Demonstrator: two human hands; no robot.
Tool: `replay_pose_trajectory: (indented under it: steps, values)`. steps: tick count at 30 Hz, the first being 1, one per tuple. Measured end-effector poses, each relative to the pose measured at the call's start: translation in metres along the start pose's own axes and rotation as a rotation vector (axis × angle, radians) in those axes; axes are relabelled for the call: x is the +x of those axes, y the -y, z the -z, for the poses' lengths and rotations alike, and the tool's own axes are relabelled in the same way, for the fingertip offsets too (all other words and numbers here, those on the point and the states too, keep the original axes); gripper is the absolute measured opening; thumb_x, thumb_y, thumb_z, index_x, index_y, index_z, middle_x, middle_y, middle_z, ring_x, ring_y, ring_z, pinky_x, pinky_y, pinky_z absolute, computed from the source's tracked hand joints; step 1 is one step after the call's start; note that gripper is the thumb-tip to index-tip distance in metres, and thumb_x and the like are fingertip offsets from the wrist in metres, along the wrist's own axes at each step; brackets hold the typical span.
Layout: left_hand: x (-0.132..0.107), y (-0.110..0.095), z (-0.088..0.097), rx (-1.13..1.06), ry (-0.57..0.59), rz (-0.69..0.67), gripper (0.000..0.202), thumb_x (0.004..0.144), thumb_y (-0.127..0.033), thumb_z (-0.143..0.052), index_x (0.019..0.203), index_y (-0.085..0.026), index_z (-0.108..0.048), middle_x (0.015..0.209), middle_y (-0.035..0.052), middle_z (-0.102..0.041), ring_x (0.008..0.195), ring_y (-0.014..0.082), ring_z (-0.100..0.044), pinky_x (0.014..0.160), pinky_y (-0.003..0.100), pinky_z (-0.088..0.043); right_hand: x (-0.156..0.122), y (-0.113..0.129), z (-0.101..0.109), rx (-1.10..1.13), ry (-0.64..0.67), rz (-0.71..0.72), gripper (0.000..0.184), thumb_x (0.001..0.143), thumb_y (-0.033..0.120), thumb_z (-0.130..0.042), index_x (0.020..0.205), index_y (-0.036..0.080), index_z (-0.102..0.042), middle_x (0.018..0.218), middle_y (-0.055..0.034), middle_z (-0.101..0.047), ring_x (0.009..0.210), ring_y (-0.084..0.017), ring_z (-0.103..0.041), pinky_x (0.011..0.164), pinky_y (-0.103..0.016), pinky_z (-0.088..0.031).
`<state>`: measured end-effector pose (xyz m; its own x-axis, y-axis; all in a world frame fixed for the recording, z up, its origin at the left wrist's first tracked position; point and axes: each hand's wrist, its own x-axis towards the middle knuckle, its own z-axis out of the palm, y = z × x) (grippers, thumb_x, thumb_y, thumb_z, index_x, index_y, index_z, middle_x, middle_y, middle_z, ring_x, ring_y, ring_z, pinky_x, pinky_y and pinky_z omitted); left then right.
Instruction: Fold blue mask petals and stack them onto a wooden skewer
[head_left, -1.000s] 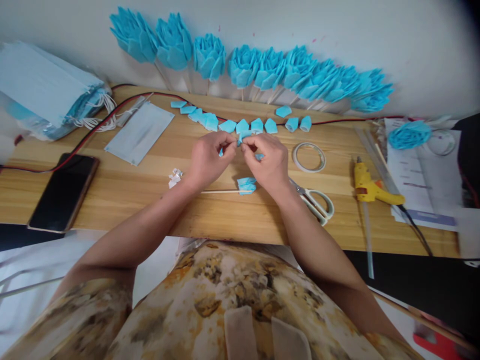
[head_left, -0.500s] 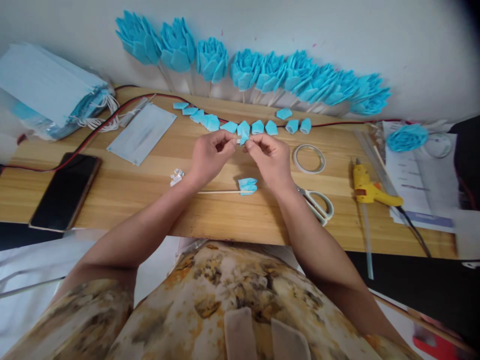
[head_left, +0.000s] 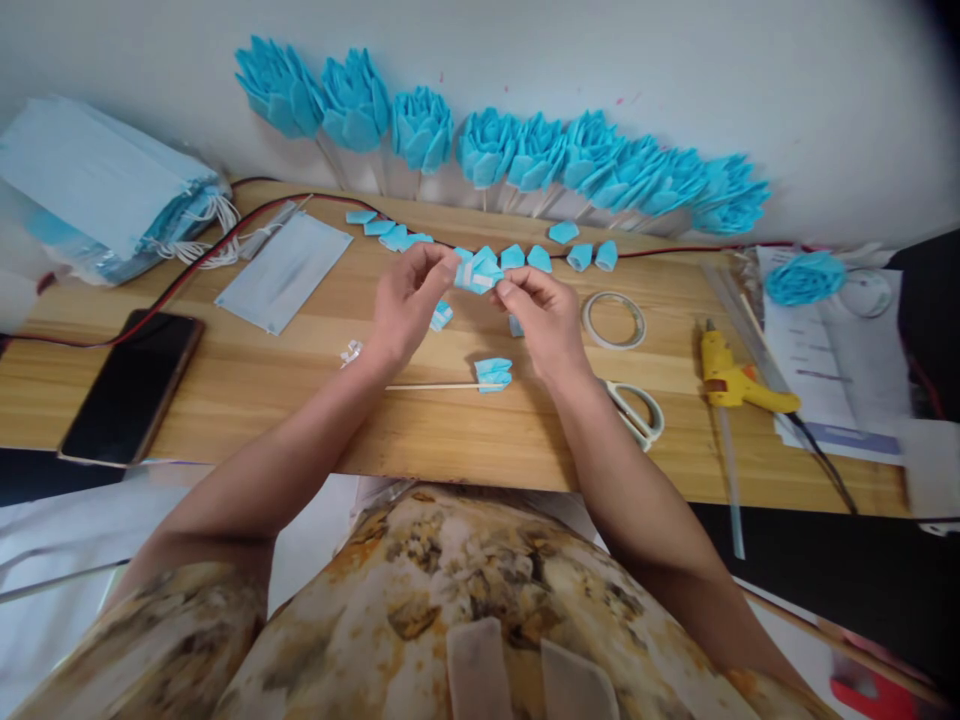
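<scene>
Nearest the camera, low in the frame, the desk point(head_left: 300, 420) edge ran across above a patterned lap. Just beyond it, at centre, a thin stick with a blue bud point(head_left: 493, 373) on its tip lay flat, with scissors point(head_left: 637, 410) and a yellow glue gun point(head_left: 735, 378) to the right and a phone point(head_left: 131, 385) at the left.

Above the bud, the left hand point(head_left: 405, 305) and right hand point(head_left: 544, 320) met over the middle of the desk. The fingers of both were pinched shut on one folded blue petal piece point(head_left: 478, 272), held just clear of the surface, a pale strip showing across it. It looked very light, thin and soft, likely to crease or unfold easily, so a fingertip pinch at its folded edges seemed the safest hold.

Beyond the hands sat a tape ring point(head_left: 615, 318), a row of loose petals point(head_left: 536, 257) and a flat face mask point(head_left: 283, 270). Farthest, along the wall at the top of the frame, leaned finished blue flowers point(head_left: 525, 150).
</scene>
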<state>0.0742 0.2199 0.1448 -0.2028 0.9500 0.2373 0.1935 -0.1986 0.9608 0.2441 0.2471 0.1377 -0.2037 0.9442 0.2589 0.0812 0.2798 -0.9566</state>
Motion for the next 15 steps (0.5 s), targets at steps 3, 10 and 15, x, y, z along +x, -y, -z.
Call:
replay_pose_trajectory:
  steps: [3, 10, 15]
  values:
    - [0.0035, 0.0048, -0.0006, -0.068, 0.076, 0.058, 0.025, 0.092, -0.046, -0.066, 0.101, -0.023, -0.065, 0.09, 0.0033, -0.068, 0.078, 0.0143, -0.062, 0.063, 0.025, -0.046, 0.0003, 0.0012, 0.0003, 0.028, 0.003, -0.015, 0.016, 0.084, 0.035, -0.065, 0.074, 0.023, -0.065, 0.072, 0.0027, -0.066, 0.072, -0.013, -0.06, 0.073, -0.03, -0.051]
    - [0.0014, 0.0056, 0.0005, -0.242, 0.275, 0.179, 0.029, 0.082, -0.041, -0.073, 0.07, -0.021, -0.056, 0.061, -0.0013, -0.055, 0.055, 0.0112, -0.05, 0.055, 0.028, -0.042, 0.0002, 0.0013, 0.0024, 0.045, 0.087, -0.038, 0.02, 0.086, 0.04, -0.064, 0.076, 0.023, -0.067, 0.075, 0.0016, -0.068, 0.075, -0.014, -0.062, 0.076, -0.031, -0.052]
    - [0.0, 0.0007, 0.0003, -0.118, 0.23, 0.104, 0.027, 0.082, -0.038, -0.07, 0.068, -0.021, -0.053, 0.059, -0.0034, -0.05, 0.054, 0.0105, -0.045, 0.053, 0.028, -0.037, -0.0008, 0.0013, 0.0032, 0.052, 0.139, -0.019, 0.031, 0.09, 0.052, -0.061, 0.079, 0.023, -0.066, 0.076, 0.0007, -0.065, 0.075, -0.015, -0.061, 0.073, -0.03, -0.051]
